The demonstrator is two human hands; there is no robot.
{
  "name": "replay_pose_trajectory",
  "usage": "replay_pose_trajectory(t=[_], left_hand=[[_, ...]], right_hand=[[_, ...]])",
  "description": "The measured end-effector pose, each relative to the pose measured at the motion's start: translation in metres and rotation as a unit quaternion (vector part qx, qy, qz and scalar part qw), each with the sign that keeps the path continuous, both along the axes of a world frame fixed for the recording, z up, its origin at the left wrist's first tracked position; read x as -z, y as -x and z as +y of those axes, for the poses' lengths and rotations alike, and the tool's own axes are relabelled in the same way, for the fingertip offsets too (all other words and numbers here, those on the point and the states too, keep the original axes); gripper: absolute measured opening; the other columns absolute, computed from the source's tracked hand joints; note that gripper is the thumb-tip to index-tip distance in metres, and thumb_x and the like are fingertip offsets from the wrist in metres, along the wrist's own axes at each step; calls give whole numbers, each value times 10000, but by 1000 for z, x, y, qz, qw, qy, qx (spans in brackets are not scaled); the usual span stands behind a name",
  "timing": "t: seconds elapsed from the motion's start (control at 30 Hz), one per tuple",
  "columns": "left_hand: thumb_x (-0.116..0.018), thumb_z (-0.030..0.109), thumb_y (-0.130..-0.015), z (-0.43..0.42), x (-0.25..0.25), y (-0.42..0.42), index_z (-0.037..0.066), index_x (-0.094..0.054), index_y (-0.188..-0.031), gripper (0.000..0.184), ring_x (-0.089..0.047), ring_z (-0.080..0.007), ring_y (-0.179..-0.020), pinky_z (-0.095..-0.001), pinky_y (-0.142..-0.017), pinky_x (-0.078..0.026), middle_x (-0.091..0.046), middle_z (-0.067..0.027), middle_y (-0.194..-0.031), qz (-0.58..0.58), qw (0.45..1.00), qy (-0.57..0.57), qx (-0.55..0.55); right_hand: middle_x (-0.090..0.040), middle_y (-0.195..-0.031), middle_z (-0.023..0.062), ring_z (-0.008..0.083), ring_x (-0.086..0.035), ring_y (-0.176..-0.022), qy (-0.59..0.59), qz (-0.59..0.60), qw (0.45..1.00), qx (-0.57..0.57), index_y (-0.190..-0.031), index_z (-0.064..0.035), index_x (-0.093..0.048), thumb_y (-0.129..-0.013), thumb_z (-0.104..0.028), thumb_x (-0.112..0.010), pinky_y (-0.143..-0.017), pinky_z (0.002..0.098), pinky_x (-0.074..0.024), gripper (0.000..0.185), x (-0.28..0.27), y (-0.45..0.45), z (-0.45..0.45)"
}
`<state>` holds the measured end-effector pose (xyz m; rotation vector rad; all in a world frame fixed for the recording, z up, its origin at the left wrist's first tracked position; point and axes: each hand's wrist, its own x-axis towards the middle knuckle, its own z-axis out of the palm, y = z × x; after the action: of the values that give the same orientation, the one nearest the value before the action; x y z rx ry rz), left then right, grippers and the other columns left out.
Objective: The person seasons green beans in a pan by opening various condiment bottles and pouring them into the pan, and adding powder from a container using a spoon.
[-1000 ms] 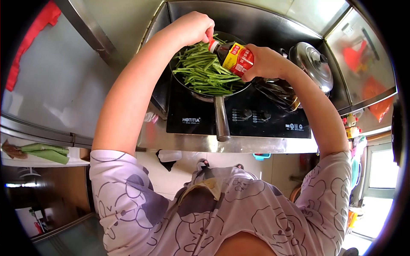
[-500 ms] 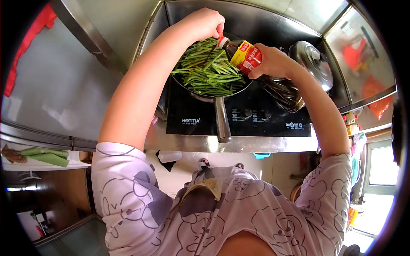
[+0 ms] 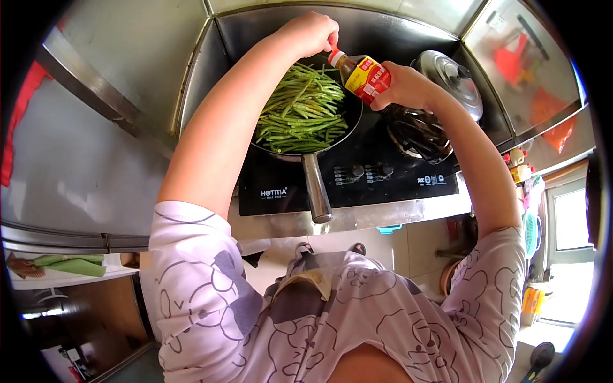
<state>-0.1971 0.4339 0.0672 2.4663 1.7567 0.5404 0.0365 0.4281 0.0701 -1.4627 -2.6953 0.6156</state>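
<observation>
My right hand is wrapped round a sauce bottle with a red and yellow label, its neck pointing up and left. At the mouth, the closed fingers of my left hand pinch the red flip cap. Below and left of the bottle, a frying pan holds a heap of green beans. The pan's metal handle points towards me, and my left forearm covers part of its left side.
The pan sits on a black cooktop with two knobs. At the right stands a pot with a metal lid, behind dark, shiny material. A metal splash guard surrounds the back.
The view has shifted, so the pan sits further left. A thin dark stream by the bottle mouth no longer shows, and the neck looks lighter inside. Both hands keep their hold.
</observation>
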Motion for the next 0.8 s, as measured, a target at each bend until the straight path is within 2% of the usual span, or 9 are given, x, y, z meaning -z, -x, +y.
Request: replay_pose_trajectory(t=[0.33, 0.4, 0.8], left_hand=[[-716, 77, -749, 30, 15, 32, 82, -691, -868, 121, -660, -238, -808, -371, -712, -517, -696, -78, -849, -44, 999, -31, 7], [-700, 53, -775, 25, 10, 37, 47, -687, -895, 121, -670, -234, -841, -355, -753, -524, -709, -98, -886, -12, 1000, -23, -16], [-705, 55, -765, 13, 8, 72, 51, -686, -916, 153, -662, -231, -834, -356, -750, -515, -702, -91, -881, -22, 997, -18, -71]], right_hand=[[-644, -977, 179, 318, -619, -934, -15, 11, 999, -27, -1100, 11, -564, -525, -373, -789, -847, 367, -482, 727, 3, 26, 26], [-643, -976, 176, 314, -618, -932, -13, 8, 999, -30, -1100, 12, -565, -525, -368, -788, -843, 366, -482, 724, 3, 36, 30], [-641, -994, 164, 289, -617, -931, -7, 0, 998, -55, -1102, 16, -583, -522, -335, -792, -829, 353, -487, 710, 3, 76, 39]])
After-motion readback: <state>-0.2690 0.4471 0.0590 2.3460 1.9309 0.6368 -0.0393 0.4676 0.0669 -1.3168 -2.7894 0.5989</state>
